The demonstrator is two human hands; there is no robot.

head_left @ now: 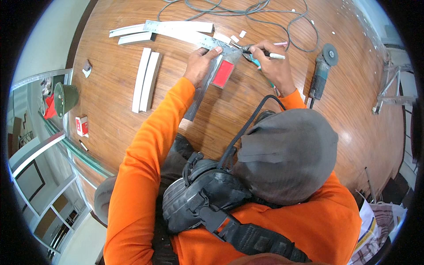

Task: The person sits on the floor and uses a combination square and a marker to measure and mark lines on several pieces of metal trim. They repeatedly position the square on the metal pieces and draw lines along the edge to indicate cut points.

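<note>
My left hand (201, 64) is closed on a metal square (212, 43), thumb on top near its corner. One long silver leg of the square runs to the upper left, across white profile pieces. A dark grey metal strip (194, 106) slants from under the hand toward me; whether it belongs to the square I cannot tell. In my right hand (274, 66) is a white marker (277, 56), its dark end pointing at the square's corner. Just below that corner sits a red rectangular block (222, 73). A teal-handled tool (255, 61) lies partly hidden beneath the right hand.
Two pale profile strips (147, 79) lie at the left, with more profile pieces (132, 39) farther off. An angle grinder (324, 73) rests at the right. Loose cable (247, 13) coils at the far side. A green bucket (66, 99) and red-white box (82, 126) stand left.
</note>
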